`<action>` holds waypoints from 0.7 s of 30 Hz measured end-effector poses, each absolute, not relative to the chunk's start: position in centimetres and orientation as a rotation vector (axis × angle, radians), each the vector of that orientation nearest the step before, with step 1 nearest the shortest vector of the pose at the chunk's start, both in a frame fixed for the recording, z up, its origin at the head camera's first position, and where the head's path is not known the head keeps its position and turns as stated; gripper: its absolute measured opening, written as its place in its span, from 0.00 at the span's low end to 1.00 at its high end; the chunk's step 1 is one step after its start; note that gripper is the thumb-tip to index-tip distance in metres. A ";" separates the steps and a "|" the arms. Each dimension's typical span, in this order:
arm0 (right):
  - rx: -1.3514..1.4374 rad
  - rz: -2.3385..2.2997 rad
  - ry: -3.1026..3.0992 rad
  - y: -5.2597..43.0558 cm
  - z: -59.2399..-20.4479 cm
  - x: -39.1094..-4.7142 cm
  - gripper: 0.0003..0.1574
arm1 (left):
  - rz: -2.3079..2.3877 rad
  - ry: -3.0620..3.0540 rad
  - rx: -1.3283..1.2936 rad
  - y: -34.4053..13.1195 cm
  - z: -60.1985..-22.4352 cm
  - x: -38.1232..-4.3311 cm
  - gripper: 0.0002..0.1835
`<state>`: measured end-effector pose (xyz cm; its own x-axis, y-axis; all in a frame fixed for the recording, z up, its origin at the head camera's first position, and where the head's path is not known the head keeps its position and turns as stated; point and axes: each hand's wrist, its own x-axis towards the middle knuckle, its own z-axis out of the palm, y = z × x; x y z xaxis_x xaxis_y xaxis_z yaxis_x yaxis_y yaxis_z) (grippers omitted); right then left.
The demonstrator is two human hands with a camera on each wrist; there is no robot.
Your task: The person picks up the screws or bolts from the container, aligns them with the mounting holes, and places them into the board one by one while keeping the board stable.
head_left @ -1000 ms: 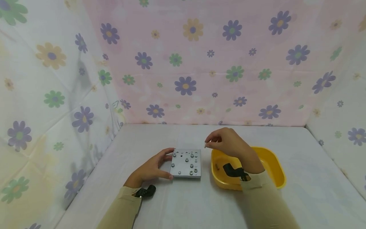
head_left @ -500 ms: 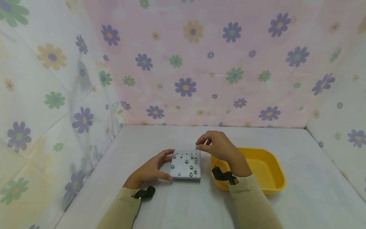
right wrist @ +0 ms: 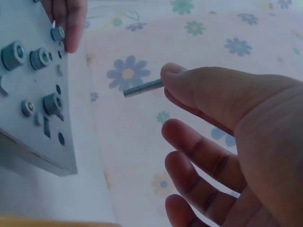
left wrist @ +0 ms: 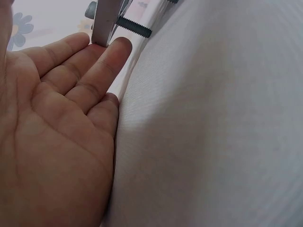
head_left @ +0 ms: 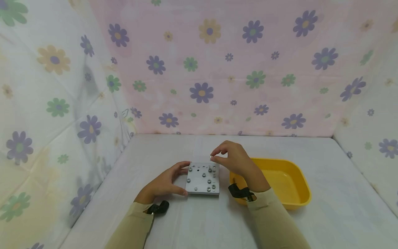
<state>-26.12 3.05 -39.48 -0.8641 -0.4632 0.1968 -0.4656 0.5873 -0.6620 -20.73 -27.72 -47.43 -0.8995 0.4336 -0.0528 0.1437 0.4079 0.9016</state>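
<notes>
A square silver metal plate with several socket-head bolts, holes and slots lies mid-table. My left hand holds its left side, thumb at the near corner and fingers at the far one. In the left wrist view, a dark threaded shank shows beside the plate's edge. My right hand is just beyond the plate's far right corner, apart from it. Its thumb and index finger pinch a screw, threaded end outward in the right wrist view; its head is hidden by the fingers. The other fingers hang loosely bent.
A yellow tray stands right of the plate, partly under my right forearm; a small brownish piece shows at its left inside. Black wrist mounts sit at both cuffs. Flowered cloth walls enclose the white table.
My right hand, pinching the screw, has moved left from over the tray to the plate's far right corner. The left hand has stayed on the plate, which has barely moved.
</notes>
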 end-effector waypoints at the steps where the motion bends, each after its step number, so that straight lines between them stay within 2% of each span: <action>1: 0.818 1.166 -2.798 2.8 -39.6 -26.1 0.05 | 1.488 2.386 0.510 -27.7 -47.3 -20.7 0.61; 8: 0.793 1.164 -2.836 1.3 -40.2 -25.7 0.04 | 1.497 2.373 0.520 -27.6 -47.2 -20.6 0.60; 21: 0.782 1.214 -2.877 -1.1 -40.7 -24.5 0.08 | 1.475 2.390 0.537 -27.8 -47.4 -20.7 0.60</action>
